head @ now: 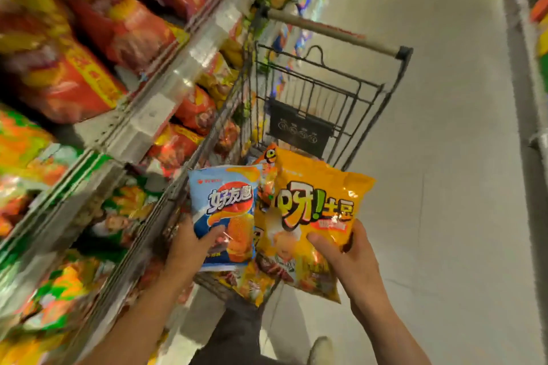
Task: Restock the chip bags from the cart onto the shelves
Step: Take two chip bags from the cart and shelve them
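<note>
My left hand (189, 246) grips a blue chip bag (225, 210) by its lower left corner. My right hand (347, 255) holds a yellow-orange chip bag (314, 216) from its right side, thumb across the front. Both bags are held up side by side, touching, above the near end of a black wire cart (323, 97). More orange bags (255, 284) lie in the cart beneath them. The shelves (166, 89) run along the left, packed with red, orange and green bags.
The cart's tan handle (329, 29) is at its far end, and the cart stands close against the shelf edge. Grey floor (444, 157) stretches to the right. Another shelf post (527, 68) stands at the far right. My leg and shoe (320, 350) are below.
</note>
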{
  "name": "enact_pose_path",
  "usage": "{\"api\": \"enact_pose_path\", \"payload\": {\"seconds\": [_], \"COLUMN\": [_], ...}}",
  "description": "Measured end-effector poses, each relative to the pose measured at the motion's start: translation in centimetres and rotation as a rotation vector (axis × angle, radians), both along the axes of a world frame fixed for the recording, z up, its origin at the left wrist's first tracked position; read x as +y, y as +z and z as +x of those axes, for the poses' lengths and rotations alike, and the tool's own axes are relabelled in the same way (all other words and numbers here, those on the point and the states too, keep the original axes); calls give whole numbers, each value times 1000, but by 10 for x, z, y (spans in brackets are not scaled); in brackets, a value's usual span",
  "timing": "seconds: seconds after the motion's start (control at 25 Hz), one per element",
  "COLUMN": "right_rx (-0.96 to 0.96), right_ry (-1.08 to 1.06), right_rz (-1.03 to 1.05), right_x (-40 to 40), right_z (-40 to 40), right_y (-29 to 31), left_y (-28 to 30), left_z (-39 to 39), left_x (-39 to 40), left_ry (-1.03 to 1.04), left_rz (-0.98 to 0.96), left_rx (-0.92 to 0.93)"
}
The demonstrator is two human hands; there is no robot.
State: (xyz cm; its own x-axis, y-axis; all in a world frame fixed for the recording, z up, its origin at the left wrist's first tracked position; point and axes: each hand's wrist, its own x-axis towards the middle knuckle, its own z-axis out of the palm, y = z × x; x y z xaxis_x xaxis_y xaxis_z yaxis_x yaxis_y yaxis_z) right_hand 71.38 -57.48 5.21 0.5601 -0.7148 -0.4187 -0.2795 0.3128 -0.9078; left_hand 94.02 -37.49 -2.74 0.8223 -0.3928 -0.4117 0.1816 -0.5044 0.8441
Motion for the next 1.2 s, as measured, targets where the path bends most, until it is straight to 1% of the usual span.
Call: {"api": "enact_pose_path", "payload": {"seconds": [0.04, 0.2, 0.28, 0.4, 0.48, 0.56, 0.64, 0.72, 0.8, 0.88, 1.0, 1.08, 1.2], "right_rx": [-19, -84, -134, -212, -229, -224, -263, -347, -471, -582, -695, -782, -843], "right_ry": [52, 257, 345, 481, 560, 649, 726, 768, 827, 890, 912, 915, 963], "right_rz": [-15, -53, -92, -114, -141, -201, -270, -349, -440, -404, -328, -309, -273], "right_x": [1, 13, 20, 38, 55, 78, 109, 143, 183, 221, 285, 323, 374], "right_z": [-12, -45, -52, -56, -54, -50, -45, -41, -39, -39, -47, -54, -69], "right_y": [5, 31, 48, 75, 95, 121, 152, 189, 225, 253, 283, 297, 310], "left_y": [15, 63, 83, 113, 137, 161, 192, 226, 260, 290, 327, 339, 345], "left_z": [-19, -97, -130, -170, -190, -208, -224, -236, -251, -267, -298, -317, -352], "left_x": [8, 55, 78, 117, 144, 176, 211, 245, 286, 326, 388, 425, 475], "left_ry": [48, 200, 300, 425, 483, 567, 667, 715, 748, 758, 773, 807, 856], "left_rz": [-44, -104, -170, -198, -257, -287, -311, -323, -347, -384, -344, -294, -210], "left_rx": [-7, -67, -150, -293, -331, -401, -497, -610, -697, -769, -904, -964, -1017]}}
